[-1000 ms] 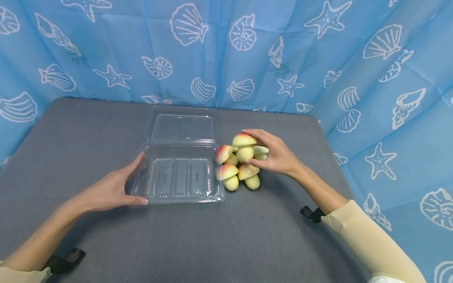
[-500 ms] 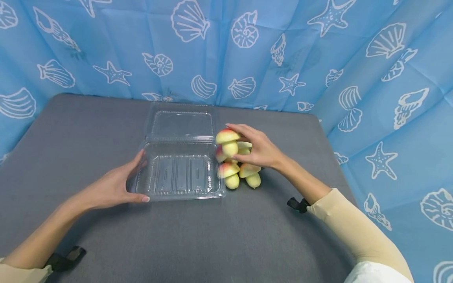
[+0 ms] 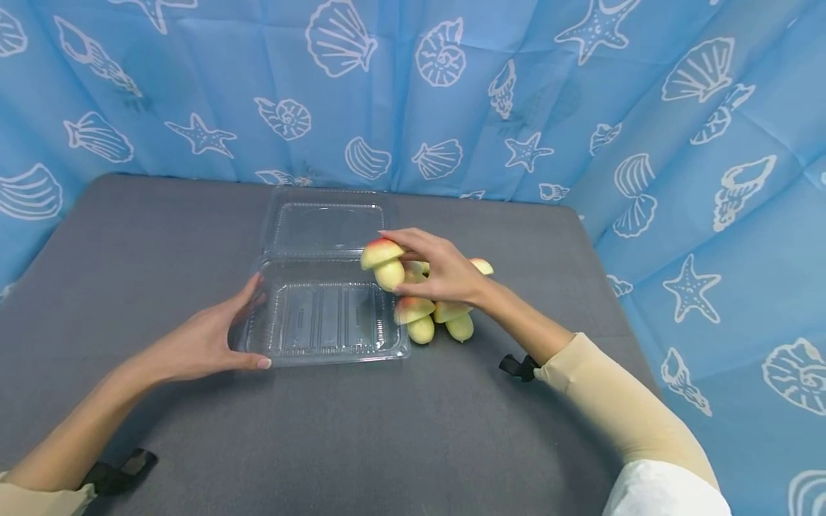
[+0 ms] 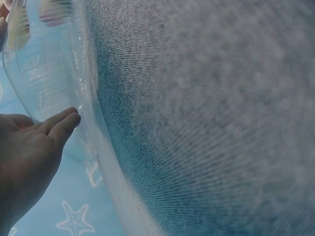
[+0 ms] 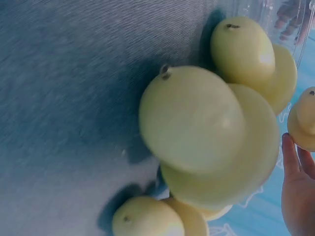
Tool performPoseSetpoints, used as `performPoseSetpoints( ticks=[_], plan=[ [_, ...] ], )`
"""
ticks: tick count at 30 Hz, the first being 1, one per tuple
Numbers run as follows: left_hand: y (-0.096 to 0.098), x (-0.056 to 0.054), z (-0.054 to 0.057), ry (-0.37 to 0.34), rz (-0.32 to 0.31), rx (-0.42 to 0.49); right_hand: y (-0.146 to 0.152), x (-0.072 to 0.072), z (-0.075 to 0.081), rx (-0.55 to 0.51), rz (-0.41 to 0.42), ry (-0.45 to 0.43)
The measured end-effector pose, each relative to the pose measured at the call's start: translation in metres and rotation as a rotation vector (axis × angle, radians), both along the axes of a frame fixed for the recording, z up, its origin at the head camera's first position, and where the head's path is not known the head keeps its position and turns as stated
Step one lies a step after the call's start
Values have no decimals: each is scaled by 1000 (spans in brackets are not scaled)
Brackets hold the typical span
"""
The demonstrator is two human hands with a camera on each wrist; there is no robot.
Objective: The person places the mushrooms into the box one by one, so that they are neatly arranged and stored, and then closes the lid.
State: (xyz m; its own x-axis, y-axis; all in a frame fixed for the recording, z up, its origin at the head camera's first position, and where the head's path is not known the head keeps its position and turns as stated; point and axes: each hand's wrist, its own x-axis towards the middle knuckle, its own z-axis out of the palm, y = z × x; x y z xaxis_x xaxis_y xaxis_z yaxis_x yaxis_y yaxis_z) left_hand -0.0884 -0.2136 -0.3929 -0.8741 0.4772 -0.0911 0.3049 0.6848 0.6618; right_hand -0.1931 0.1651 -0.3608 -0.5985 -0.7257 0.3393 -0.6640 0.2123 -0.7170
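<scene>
A clear plastic clamshell container [image 3: 323,315] lies on the table with its lid [image 3: 329,223] folded back. My left hand [image 3: 203,340] spans its left side, fingers straight and touching the wall, thumb at the front left corner. In the left wrist view the fingertips of that hand [image 4: 29,152] lie against the clear wall. My right hand [image 3: 440,269] pinches a toy mushroom [image 3: 382,252], yellow-green with a reddish cap, over the container's right rim. The right wrist view shows this held mushroom [image 5: 306,118] at its right edge.
Several similar mushrooms stand close to the container's right side, including a front one [image 3: 421,328] and its neighbour [image 3: 459,327]. Another mushroom [image 3: 482,266] shows behind my right wrist. A blue curtain [image 3: 400,86] with white shells hangs behind the grey table [image 3: 413,437].
My right hand has carried the mushroom leftward, from above the group to over the container's right edge. My left hand has stayed at the container's left side.
</scene>
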Motion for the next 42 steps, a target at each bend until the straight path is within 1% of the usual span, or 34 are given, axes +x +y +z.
performPoseSetpoints(
  ticks=[5, 7, 14, 18, 20, 23, 27, 34, 42],
  plan=[
    [-2, 0, -1, -8, 7, 4, -15, 0, 3, 45, -15, -24],
    [-2, 1, 0, -7, 9, 3, -20, 0, 4, 62, -14, -14],
    [0, 0, 0, -1, 5, 2, -31, 1, -2, 110, 18, -28],
    [0, 0, 0, -4, 4, 8, -40, 1, -7, 107, 59, -65],
    [0, 0, 0, -6, 7, 7, -46, 2, -9, 86, 88, -86],
    [0, 0, 1, -5, 12, 5, -56, 3, -11, 68, 108, -85],
    [-1, 1, 3, -5, 15, 1, -67, 6, -12, 85, 97, -68],
    [0, 0, 2, -5, 10, 9, -84, 7, -16, 153, 75, -123],
    [1, -1, 4, -8, -5, -1, -98, 6, -21, 235, 27, -87]
  ],
)
